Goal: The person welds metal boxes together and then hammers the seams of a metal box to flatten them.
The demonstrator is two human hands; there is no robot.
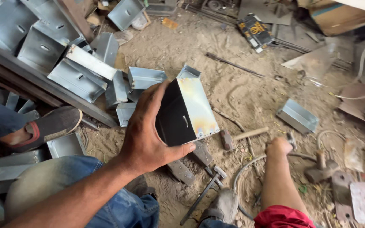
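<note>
Sheet-metal channel piece (191, 112), open-ended with a small slot and rust-coloured staining on its upper face, is held above the sandy floor (233, 90) by the left hand (146, 137), whose thumb and fingers are closed around its dark near end. Right hand (279, 145) is closed in a fist low over the floor, near a wooden-handled hammer (239, 136); whether it grips anything cannot be told. More galvanised channel pieces (79, 76) lie heaped at upper left, and a single one (297, 115) lies apart at right.
</note>
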